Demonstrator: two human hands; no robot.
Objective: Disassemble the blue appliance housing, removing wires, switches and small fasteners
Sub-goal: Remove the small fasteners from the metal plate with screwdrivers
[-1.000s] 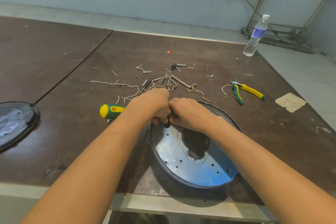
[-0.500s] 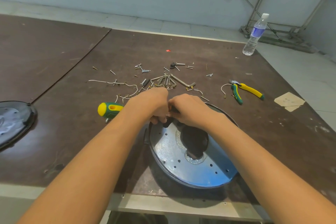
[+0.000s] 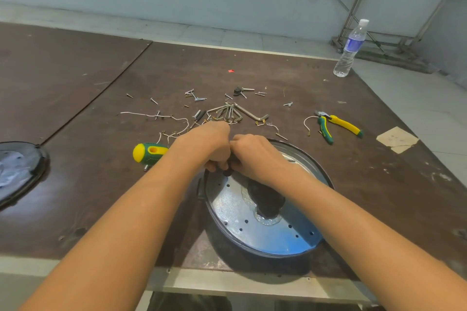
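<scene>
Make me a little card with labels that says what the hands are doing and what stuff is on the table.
Hands: left hand and right hand, fingers curled, both grip a small black part
Where: at the far rim of the blue housing, near the front edge of the table
Tools lying free: screwdriver left of the housing, pliers to its right
Loose bits: screws and wires beyond the hands
Also: water bottle by the far right corner
</scene>
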